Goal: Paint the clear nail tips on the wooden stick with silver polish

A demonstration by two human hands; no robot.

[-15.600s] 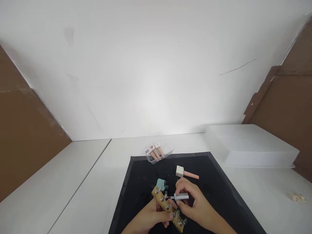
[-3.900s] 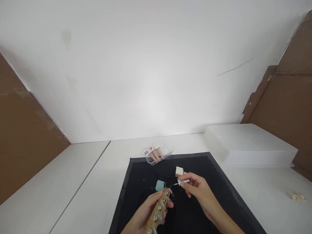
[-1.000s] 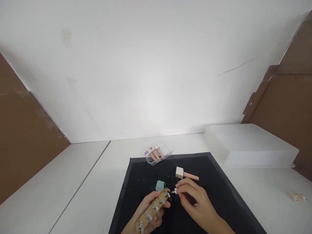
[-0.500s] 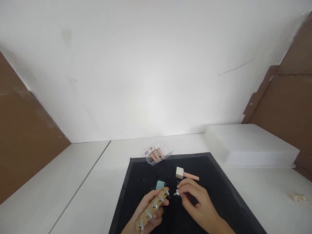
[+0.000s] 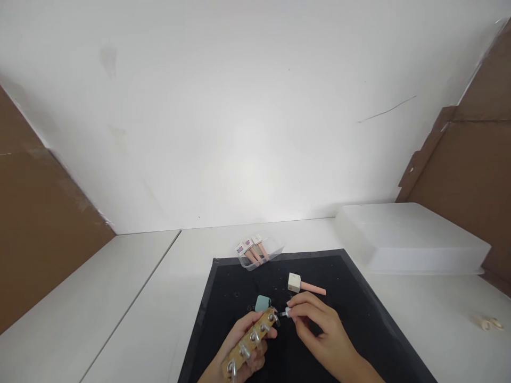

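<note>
My left hand (image 5: 236, 332) is closed around a wooden strip (image 5: 238, 351) that carries several clear nail tips (image 5: 244, 351) on round metal-looking mounts. The strip slants from lower left to upper right. Between thumb and fingers, my right hand (image 5: 322, 329) pinches a small brush by its white cap (image 5: 288, 312). The brush points left, its end at the nail tip on the strip's far end; whether they touch I cannot tell. Just behind the strip stands a light blue bottle or case (image 5: 262, 303), partly hidden. A white square bottle with a long pink cap (image 5: 294, 283) lies beyond my right hand.
At the mat's far edge, a clear plastic tray (image 5: 275, 248) holds several white bottles with pink caps (image 5: 257, 250). Under my hands is a black mat (image 5: 319, 266) on the white table. A large white box (image 5: 423, 239) stands at right, with small beige pieces (image 5: 491, 323) nearer.
My right hand has moved slightly left and up, bringing the brush to the strip's far end. The strip in my left hand has shifted only slightly.
</note>
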